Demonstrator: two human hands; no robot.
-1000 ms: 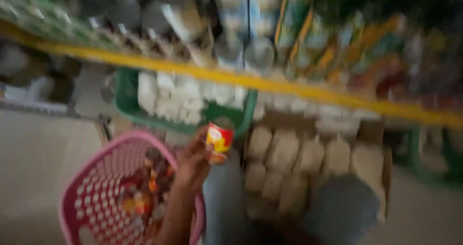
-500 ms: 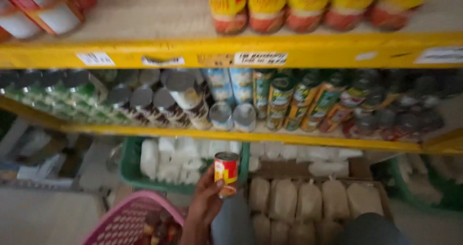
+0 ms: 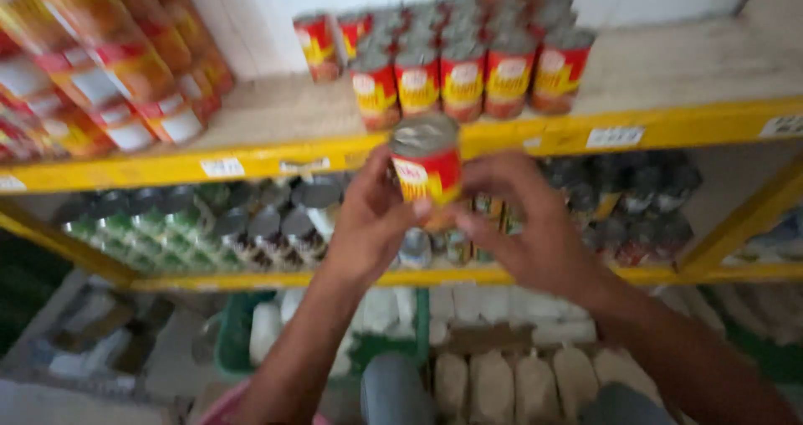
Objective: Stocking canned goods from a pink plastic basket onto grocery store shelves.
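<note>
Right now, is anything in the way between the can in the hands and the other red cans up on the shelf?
Nothing visible blocks it. The left hand and right hand hold the can just in front of the yellow shelf edge. The row of red cans stands right behind, with bare shelf to their right.
</note>
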